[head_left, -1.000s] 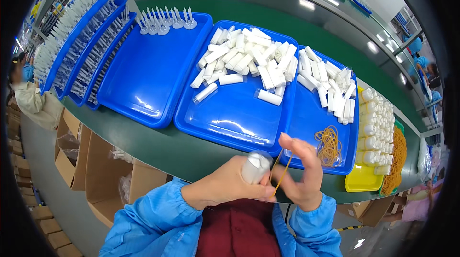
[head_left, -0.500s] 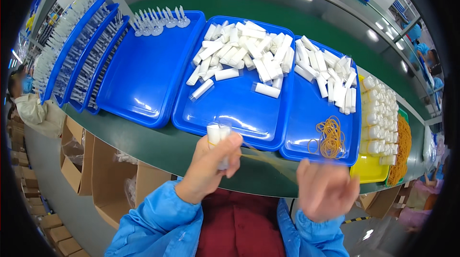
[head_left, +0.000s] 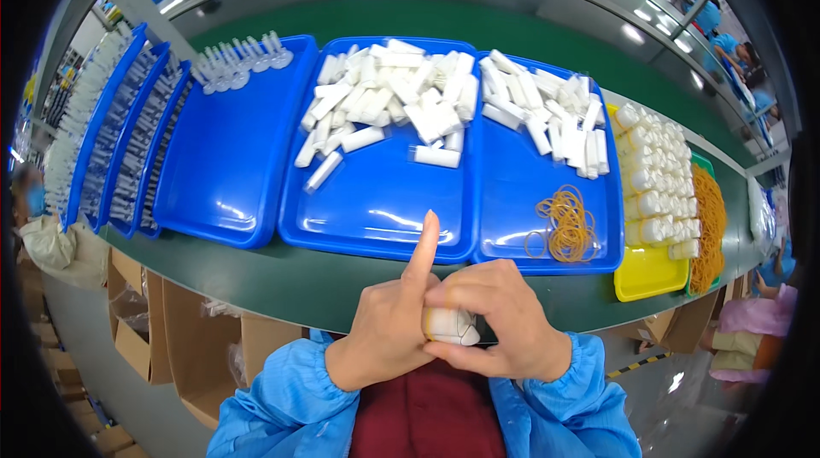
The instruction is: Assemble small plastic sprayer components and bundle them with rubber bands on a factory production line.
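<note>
Green table (head_left: 299, 274), both hands (head_left: 380, 321) (head_left: 517, 317) round white bundle (head_left: 448, 324), axis crosswise, end rightward

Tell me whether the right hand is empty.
No, the right hand has its thumb and fingers around a white bundle.

The middle tray (head_left: 367, 206) is mostly free in front — rolls (head_left: 363, 102) block its back; bands (head_left: 567, 231) block the front right of the right tray (head_left: 502, 202).
</note>
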